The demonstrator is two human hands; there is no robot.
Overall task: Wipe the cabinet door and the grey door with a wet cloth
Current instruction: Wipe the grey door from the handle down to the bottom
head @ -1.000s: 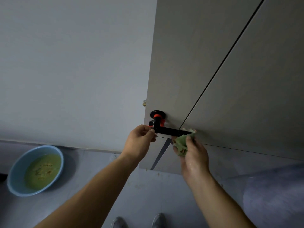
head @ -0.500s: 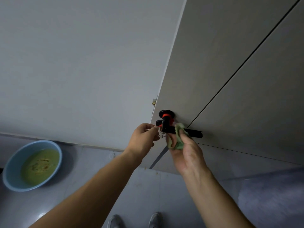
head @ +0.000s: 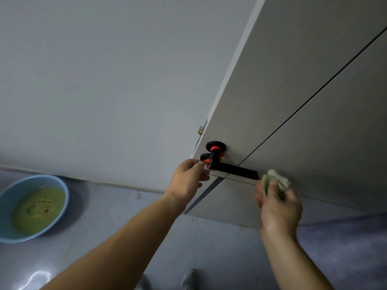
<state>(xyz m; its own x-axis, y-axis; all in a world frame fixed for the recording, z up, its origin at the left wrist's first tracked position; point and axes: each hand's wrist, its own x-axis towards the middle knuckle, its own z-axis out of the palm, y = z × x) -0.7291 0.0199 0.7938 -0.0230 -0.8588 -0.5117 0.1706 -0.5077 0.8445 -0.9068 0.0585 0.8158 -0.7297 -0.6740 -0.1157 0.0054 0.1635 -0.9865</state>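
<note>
Both bare forearms reach up from the bottom of the head view. The right hand (head: 279,210) is blurred, its fingers curled round a bunched green cloth (head: 274,180) whose crumpled top pokes out above the knuckles. That cloth sits against or just off the grey door (head: 303,91); the blur hides which.

Just left of this grip, nearly touching the cloth, is the free end of a black lever handle (head: 236,170). The lever runs leftward away from the grip to a round black base with an orange-red collar.

The left hand (head: 188,178) is at the far end of the lever from the cloth grip, by the door's edge. Its fingers are curled and its thumb and forefinger close together just below a small black and orange knob (head: 206,157). Whether they pinch anything is too small to tell.

Above that hand, a small brass latch (head: 201,130) sticks out of the door's edge. A thin dark seam crosses the door face diagonally, up and to the right of the cloth grip.

Well below the hands, the toes of grey shoes (head: 189,279) stand on a pale tiled floor (head: 104,216). Far to the left of both hands, a blue basin (head: 9,195) of murky green water rests on that floor, at the foot of a plain grey wall (head: 104,80).
</note>
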